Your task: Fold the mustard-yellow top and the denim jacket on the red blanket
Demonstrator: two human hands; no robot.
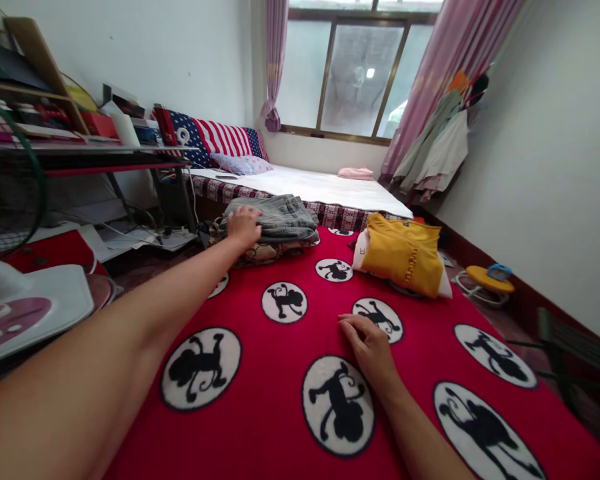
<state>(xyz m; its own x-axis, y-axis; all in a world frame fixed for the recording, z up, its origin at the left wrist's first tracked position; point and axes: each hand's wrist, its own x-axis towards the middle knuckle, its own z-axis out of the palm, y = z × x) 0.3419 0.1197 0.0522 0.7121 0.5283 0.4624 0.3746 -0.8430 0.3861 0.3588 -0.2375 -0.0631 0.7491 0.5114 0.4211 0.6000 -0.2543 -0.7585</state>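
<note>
Left hand (243, 227) lies open, palm down on a folded stack of denim (285, 218), not visibly gripping; the stack sits on a red monkey-print blanket (275, 413). A patterned garment (263, 252) under the denim is mostly hidden, type unclear. Right hand (370, 347) rests on the blanket, fingers loosely curled, empty. Mustard-yellow garment (403, 253) lies folded further right, its underside hidden.
</note>
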